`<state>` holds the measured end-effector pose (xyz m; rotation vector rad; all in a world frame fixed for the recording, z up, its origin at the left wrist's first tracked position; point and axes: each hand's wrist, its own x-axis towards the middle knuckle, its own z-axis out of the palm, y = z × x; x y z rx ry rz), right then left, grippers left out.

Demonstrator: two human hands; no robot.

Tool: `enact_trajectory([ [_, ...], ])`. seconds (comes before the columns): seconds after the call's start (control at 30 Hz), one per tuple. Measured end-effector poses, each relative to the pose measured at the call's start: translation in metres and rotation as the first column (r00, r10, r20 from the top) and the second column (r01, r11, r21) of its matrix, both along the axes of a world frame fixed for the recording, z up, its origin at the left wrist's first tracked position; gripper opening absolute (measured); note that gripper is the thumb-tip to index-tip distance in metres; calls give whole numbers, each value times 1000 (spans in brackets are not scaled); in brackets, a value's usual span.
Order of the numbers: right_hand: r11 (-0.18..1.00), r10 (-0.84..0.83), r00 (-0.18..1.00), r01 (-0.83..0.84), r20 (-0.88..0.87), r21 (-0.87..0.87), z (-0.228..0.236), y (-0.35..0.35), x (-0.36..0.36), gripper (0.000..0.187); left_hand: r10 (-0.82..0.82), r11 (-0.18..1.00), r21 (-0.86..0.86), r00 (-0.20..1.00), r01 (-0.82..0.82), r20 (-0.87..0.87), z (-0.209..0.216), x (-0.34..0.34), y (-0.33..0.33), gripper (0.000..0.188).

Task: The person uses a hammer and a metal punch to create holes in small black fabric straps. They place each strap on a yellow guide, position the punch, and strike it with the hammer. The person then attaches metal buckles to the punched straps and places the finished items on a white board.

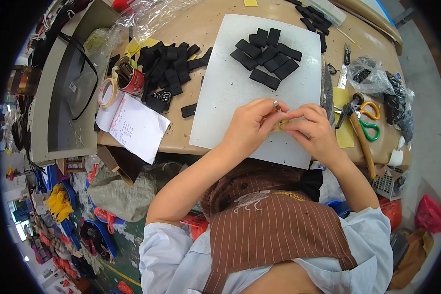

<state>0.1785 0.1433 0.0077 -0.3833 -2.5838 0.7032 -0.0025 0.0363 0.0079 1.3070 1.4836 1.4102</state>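
Observation:
Over the near part of a white board (215, 103), my two hands meet fingertip to fingertip. My left hand (254, 122) is closed around a short metal rod (277, 105), whose round end pokes up beside the thumb. My right hand (312, 128) pinches at the same spot, with a small yellowish bit (279, 126) showing between the fingertips; what exactly it grips is too small to tell. Farther up the board lies a loose group of folded black fabric strips (264, 80).
Left of the board are a heap of black strips (169, 68), a red tin (132, 81), a tape roll (108, 93) and a written notepad (134, 127). On the right lie a hammer (361, 142), scissors (370, 130), a utility knife (345, 61) and bagged black pieces (370, 73).

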Motion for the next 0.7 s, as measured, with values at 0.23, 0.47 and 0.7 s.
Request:
enact_trajectory([
  [0.23,949,-304,953,303,-4,87,22,6,36,44,11,999,-35,988,-16,-156,-8,2,-1,9],
  [0.47,785,-606,776,549,174,286,-21,59,154,34,-15,1000,2,990,15,-140,-4,0,-2,11],
  [0.7,708,-576,816,529,50,-467,92,78,107,24,124,969,245,921,-33,-369,-12,5,-1,12],
])
